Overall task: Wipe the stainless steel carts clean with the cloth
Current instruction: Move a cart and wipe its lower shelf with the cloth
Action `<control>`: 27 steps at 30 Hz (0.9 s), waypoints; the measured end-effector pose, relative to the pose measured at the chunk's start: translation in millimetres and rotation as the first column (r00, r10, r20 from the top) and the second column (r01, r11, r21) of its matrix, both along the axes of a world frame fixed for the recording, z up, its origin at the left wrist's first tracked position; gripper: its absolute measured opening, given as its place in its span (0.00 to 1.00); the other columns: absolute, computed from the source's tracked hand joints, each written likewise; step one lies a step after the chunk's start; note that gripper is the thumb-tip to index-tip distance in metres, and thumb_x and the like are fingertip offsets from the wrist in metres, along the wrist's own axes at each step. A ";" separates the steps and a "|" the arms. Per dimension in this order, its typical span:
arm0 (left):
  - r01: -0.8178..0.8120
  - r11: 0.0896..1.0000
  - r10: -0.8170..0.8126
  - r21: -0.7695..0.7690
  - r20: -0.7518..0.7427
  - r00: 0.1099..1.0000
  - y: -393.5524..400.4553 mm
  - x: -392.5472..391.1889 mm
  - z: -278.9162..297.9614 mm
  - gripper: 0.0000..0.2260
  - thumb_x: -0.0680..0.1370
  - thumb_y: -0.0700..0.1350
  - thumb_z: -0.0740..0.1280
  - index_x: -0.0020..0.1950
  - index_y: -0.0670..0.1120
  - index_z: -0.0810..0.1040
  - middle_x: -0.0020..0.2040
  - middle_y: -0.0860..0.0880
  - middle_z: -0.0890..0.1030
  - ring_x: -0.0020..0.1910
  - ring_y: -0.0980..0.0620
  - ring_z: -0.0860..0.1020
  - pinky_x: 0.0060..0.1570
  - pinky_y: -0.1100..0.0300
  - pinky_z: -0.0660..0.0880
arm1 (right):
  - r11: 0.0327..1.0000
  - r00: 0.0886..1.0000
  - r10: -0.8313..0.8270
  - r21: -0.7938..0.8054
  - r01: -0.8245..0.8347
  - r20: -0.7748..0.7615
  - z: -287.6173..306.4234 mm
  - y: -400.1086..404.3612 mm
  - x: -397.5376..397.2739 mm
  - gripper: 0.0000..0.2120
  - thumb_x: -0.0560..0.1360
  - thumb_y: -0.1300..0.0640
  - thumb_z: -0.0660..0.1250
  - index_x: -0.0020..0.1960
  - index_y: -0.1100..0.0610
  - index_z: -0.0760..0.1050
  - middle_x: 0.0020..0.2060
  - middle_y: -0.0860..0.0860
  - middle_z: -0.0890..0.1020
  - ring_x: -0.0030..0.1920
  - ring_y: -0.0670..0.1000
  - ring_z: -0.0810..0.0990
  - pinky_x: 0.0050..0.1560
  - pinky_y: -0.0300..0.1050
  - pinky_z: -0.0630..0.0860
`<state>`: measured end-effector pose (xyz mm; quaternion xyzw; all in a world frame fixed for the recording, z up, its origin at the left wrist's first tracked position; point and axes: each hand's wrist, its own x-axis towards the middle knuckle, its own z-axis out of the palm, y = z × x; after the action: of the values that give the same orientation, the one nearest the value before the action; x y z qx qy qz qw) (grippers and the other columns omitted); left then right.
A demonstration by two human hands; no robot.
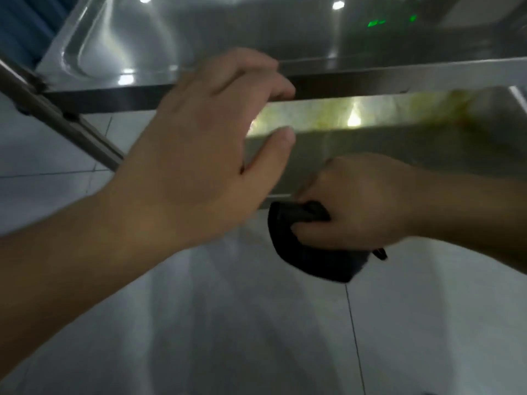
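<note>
Tiled floor (256, 337) under cart (370, 78); right hand (362, 203) grips cloth (313, 260).

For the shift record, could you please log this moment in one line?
left hand: open, at cart's top rim | right hand: grips dark cloth at lower shelf edge

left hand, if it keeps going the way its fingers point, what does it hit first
Most likely the front rim of the cart's top shelf: the left hand reaches up and forward, fingertips right at that edge. Blur and depth leave it unclear whether they already touch.
</note>
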<state>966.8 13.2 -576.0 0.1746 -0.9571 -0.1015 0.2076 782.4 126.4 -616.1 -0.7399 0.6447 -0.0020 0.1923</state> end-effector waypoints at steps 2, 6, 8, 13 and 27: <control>0.064 0.997 -0.066 0.029 0.047 0.997 8.8 15.3 -12.2 0.21 0.84 0.54 0.61 0.73 0.46 0.78 0.76 0.48 0.73 0.75 0.51 0.69 0.74 0.65 0.60 | 0.997 0.996 -0.080 0.013 0.079 0.047 -32.7 -17.0 -7.9 0.28 0.70 0.27 0.49 0.42 0.46 0.78 0.34 0.46 0.81 0.35 0.44 0.80 0.39 0.50 0.81; 0.000 0.980 -0.051 0.201 0.248 0.967 9.8 43.6 -54.1 0.23 0.84 0.59 0.57 0.76 0.53 0.76 0.77 0.56 0.71 0.75 0.57 0.68 0.71 0.66 0.63 | 0.989 0.988 -0.141 0.022 0.143 -0.066 -86.6 -46.2 -23.5 0.27 0.77 0.31 0.50 0.44 0.48 0.78 0.32 0.48 0.80 0.33 0.48 0.79 0.34 0.46 0.75; -0.110 0.958 0.019 0.266 0.324 0.946 -2.4 55.0 -79.9 0.22 0.85 0.58 0.57 0.76 0.53 0.75 0.77 0.57 0.71 0.73 0.57 0.69 0.70 0.61 0.68 | 0.976 0.977 -0.210 0.048 0.211 -0.036 -103.8 -57.1 -27.4 0.26 0.80 0.33 0.52 0.41 0.51 0.77 0.31 0.50 0.79 0.32 0.49 0.78 0.32 0.46 0.72; -0.207 0.929 0.054 0.308 0.439 0.897 -44.0 81.7 -136.4 0.16 0.86 0.52 0.61 0.70 0.47 0.80 0.65 0.53 0.78 0.57 0.56 0.76 0.62 0.55 0.75 | 0.912 0.896 -0.391 -0.045 0.408 0.212 -120.8 -86.5 -21.8 0.26 0.83 0.39 0.56 0.38 0.56 0.75 0.30 0.56 0.78 0.33 0.56 0.78 0.34 0.50 0.71; -0.685 0.635 0.325 0.357 0.681 0.656 -123.8 148.1 -211.0 0.39 0.71 0.78 0.59 0.72 0.53 0.76 0.65 0.54 0.80 0.55 0.54 0.81 0.53 0.52 0.81 | 0.649 0.722 -0.520 -0.338 0.681 0.456 -150.8 -216.1 99.7 0.20 0.83 0.42 0.52 0.55 0.54 0.75 0.47 0.51 0.77 0.45 0.54 0.79 0.45 0.52 0.77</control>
<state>1114.9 -110.6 -787.0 0.5256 -0.7969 -0.2705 -0.1249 882.1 -89.7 -766.9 -0.4922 0.7934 -0.3467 0.0903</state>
